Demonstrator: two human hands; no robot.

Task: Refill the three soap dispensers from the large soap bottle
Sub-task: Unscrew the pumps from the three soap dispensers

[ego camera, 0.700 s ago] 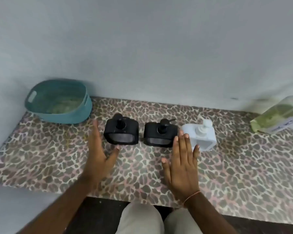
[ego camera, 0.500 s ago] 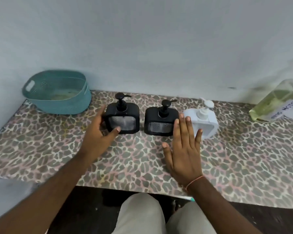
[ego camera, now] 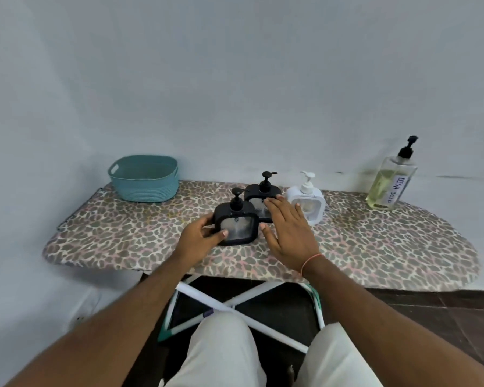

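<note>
Sitting at the far left of the leopard-print desk (ego camera: 123, 241), against the wall, is a teal basket (ego camera: 144, 178); next comes the left hand (ego camera: 200, 238), its fingers (ego camera: 223, 233) and thumb clamped on the left side of the nearer black dispenser (ego camera: 236, 224), which stands upright, closer to the person than the others; just behind and right of it stands the second black dispenser (ego camera: 259, 195), partly hidden by the right hand (ego camera: 288, 233); that hand hovers flat, fingers apart and holding nothing; the white dispenser (ego camera: 308, 202) stands just beside the second black one; well apart, at the far right, the large soap bottle (ego camera: 390, 182) stands upright with a handwritten "DISH SOAP" label.
</note>
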